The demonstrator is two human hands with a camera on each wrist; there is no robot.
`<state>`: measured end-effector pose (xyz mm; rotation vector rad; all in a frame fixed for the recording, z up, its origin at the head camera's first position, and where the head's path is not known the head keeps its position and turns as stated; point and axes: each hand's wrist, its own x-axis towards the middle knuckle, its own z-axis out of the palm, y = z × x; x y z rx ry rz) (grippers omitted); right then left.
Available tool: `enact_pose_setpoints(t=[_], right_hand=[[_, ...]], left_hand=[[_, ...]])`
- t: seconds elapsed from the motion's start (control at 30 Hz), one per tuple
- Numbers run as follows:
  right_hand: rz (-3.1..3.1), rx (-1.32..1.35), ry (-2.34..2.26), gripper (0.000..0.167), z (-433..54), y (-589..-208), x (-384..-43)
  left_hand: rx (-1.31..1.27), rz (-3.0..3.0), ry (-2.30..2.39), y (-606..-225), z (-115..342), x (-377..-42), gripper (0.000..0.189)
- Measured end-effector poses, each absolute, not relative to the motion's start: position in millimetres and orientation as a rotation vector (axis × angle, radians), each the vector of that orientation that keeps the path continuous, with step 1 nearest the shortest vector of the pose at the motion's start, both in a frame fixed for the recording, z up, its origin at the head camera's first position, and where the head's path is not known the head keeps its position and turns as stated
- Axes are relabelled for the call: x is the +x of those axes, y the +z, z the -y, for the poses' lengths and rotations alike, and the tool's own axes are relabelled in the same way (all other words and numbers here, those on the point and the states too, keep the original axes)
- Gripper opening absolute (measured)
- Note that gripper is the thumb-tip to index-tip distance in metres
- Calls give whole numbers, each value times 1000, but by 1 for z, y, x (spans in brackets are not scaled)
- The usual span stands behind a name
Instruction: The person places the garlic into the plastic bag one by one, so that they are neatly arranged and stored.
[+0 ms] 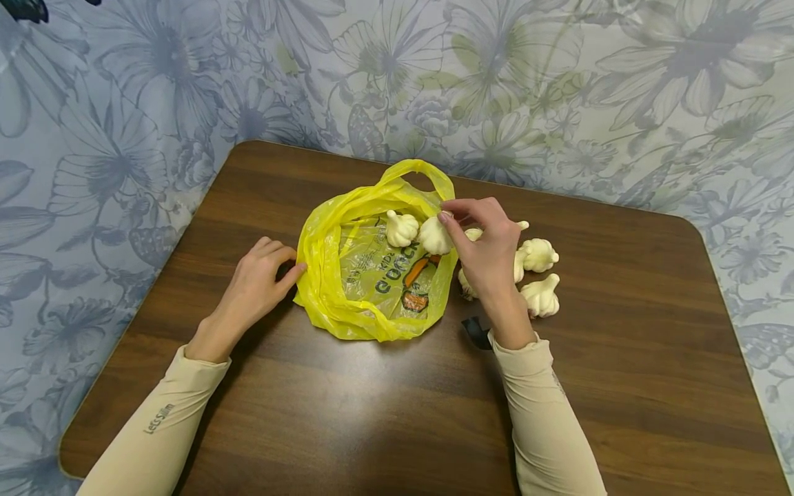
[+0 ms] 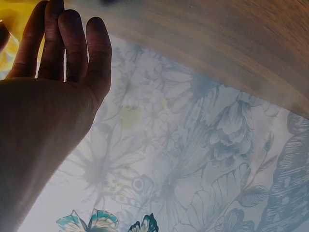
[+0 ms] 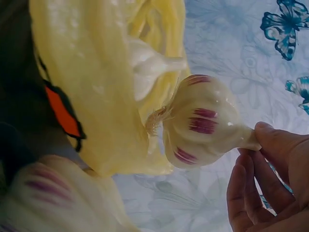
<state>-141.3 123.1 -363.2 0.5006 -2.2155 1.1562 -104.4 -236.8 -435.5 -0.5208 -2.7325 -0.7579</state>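
Note:
A yellow plastic bag (image 1: 321, 289) lies on the table with its mouth spread wide. One garlic bulb (image 1: 402, 229) sits inside it, near the far side. My right hand (image 1: 486, 244) pinches another garlic bulb (image 3: 203, 123) by its stem, between thumb and fingertips, over the bag's right part. That bulb has purple streaks and dry roots in the right wrist view. At the bag's left rim my left hand (image 1: 257, 279) pinches the plastic with thumb and forefinger; its other fingers (image 2: 75, 48) are loosely extended in the left wrist view.
Several garlic bulbs (image 1: 541, 296) lie on the table right of the bag, partly hidden by the right hand. A small black object (image 1: 476, 333) is beside the right wrist. The brown wooden table (image 1: 372, 413) ends at a flower-patterned wall covering (image 1: 397, 76).

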Motion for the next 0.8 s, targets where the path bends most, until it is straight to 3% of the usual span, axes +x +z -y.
enact_pose_setpoints(t=[0.63, 0.8], right_hand=[[2522, 516, 1004, 13, -121, -392, -151], [2565, 491, 999, 22, -122, -394, -152]], left_hand=[[-528, 2721, -761, -435, 236, -104, 13], [-526, 2720, -761, -436, 236, -104, 12]])
